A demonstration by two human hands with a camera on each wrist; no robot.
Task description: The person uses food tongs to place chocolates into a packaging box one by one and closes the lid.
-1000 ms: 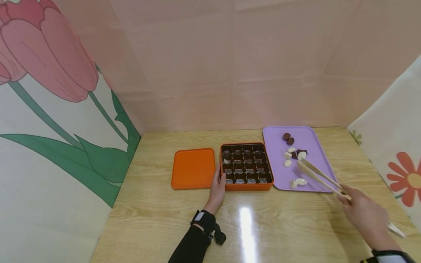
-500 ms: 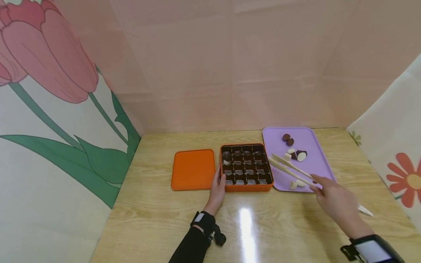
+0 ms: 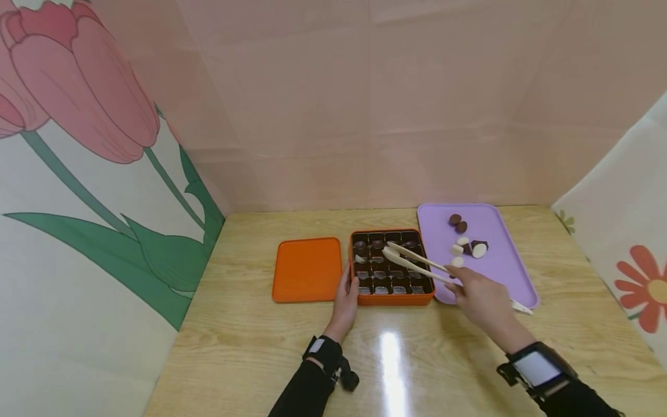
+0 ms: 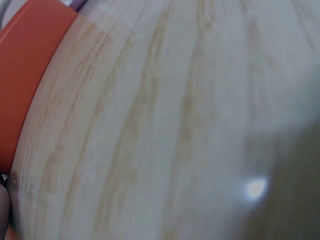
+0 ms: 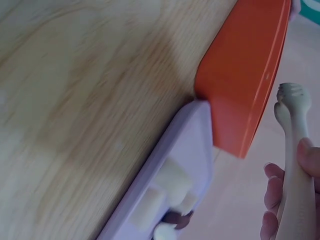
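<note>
My right hand (image 3: 484,304) grips pale cream tongs (image 3: 414,264). Their tips are over the orange box (image 3: 392,300), above its dark tray of small compartments. In the right wrist view the tongs' tips (image 5: 294,95) stand close together beyond the box's rim; whether anything is between them I cannot tell. Several compartments in the far rows hold dark chocolates (image 3: 360,245), and a white piece (image 3: 359,259) lies in the left column. My left hand (image 3: 344,304) rests against the box's left side, fingers along the wall and thumb by the near corner.
A purple tray (image 3: 513,272), right of the box, bears dark and white chocolates (image 3: 479,249), partly hidden by my right hand. The flat orange lid (image 3: 306,271) lies left of the box. A pink backdrop (image 3: 312,145) rises behind the wooden table (image 3: 250,347).
My right hand has carried the tongs leftward from the purple tray to above the box. The left hand and the box have stayed in place.
</note>
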